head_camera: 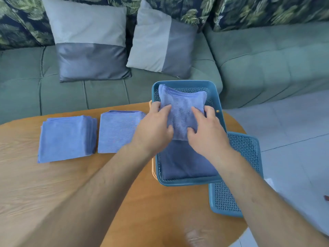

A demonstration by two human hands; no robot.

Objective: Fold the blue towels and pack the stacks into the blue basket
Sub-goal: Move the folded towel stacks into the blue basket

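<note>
1. Sofa (267, 59): green, tufted, ran behind tabletop; leaf-print back cushions.
2. Tabletop (53, 184): rounded, wood-grain, carried all task items.
3. Grey cushions, 2 pcs: left one (89, 41) and right one (160, 41), two-tone, leaned on sofa back.
4. Blue basket (188, 183): perforated walls, stood at tabletop's right side nr sofa edge.
5. Perforated blue piece (245, 154): lay just right of basket, partly under it; whether lid or 2nd basket, cannot tell.
6. Dark blue towel (185, 163): folded, lay flat in basket's near half.
7. Towel stacks on tabletop, 2 pcs: left stack (65, 138) and middle stack (117, 131), side by side, left of basket.
8. Held towel stack (181, 111): light blue, in basket's far half, far edge by far wall.
9. Left hand (153, 129): gripped held stack's left side, fingers curled on top.
10. Right hand (208, 132): gripped its right side likewise, thumb on near edge.
</note>
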